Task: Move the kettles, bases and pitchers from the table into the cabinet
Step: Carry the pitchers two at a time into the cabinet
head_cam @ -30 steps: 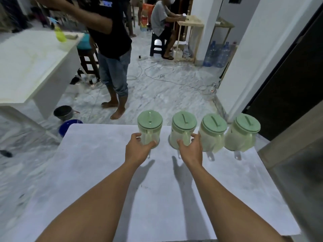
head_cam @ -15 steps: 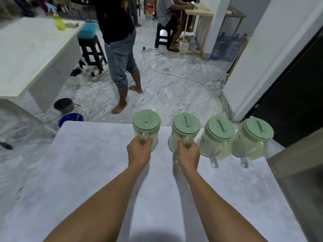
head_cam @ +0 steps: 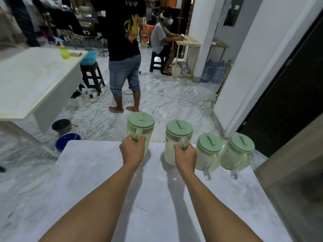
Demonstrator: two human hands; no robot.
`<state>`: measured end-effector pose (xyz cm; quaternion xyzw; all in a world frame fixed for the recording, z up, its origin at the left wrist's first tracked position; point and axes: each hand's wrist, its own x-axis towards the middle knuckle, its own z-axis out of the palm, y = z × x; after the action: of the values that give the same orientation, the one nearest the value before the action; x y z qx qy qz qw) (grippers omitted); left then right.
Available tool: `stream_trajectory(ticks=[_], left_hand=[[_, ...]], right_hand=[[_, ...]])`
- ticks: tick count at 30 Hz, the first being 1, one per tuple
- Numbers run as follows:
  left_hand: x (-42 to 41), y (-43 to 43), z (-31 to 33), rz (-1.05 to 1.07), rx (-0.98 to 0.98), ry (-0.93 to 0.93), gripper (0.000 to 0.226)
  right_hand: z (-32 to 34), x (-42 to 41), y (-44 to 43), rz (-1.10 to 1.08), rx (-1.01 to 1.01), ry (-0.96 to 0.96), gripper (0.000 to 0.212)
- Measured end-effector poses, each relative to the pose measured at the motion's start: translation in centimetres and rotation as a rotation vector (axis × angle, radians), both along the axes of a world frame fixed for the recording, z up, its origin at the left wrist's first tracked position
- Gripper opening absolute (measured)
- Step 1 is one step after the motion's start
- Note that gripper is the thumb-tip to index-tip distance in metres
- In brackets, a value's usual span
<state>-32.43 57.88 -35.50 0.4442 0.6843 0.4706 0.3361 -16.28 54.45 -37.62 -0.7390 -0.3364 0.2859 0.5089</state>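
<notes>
Several pale pitchers with green lids line the far edge of the white table [head_cam: 157, 198]. My left hand [head_cam: 132, 151] is closed around the handle of the leftmost pitcher [head_cam: 140, 126], which is raised above the table edge. My right hand [head_cam: 185, 158] grips the handle of the second pitcher [head_cam: 178, 135], also lifted a little. Two more pitchers stand to the right on the table, the third pitcher [head_cam: 208, 151] and the fourth pitcher [head_cam: 239, 151], their handles facing me.
A brown cabinet edge [head_cam: 288, 163] is at the right, beside a dark doorway [head_cam: 288, 102]. A person [head_cam: 124, 55] stands just beyond the table. A white desk [head_cam: 35, 81], a stool [head_cam: 92, 75], a grey pot [head_cam: 61, 126] and a blue bowl [head_cam: 67, 142] are at the left.
Both hands went from touching the pitchers' sides to gripping their handles, and the two pitchers have risen off the table. The standing person stepped away. The camera tilted up.
</notes>
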Motion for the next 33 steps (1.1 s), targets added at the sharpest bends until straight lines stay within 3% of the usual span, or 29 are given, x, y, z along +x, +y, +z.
stream_trajectory(ticks=[9, 18, 33], left_hand=[[-1.3, -3.6, 9.0, -0.142, 0.112, -0.053, 0.029], [-0.5, -9.5, 15.8, -0.381, 0.202, -0.103, 0.029], [7.0, -27.2, 25.1, -0.784, 0.349, -0.238, 0.025]], right_hand=[[8.7, -2.1, -5.4, -0.13, 0.134, 0.002, 0.03], [16.4, -2.5, -14.1, -0.332, 0.235, -0.063, 0.024], [26.7, 1.1, -39.0, -0.774, 0.297, -0.285, 0.018]])
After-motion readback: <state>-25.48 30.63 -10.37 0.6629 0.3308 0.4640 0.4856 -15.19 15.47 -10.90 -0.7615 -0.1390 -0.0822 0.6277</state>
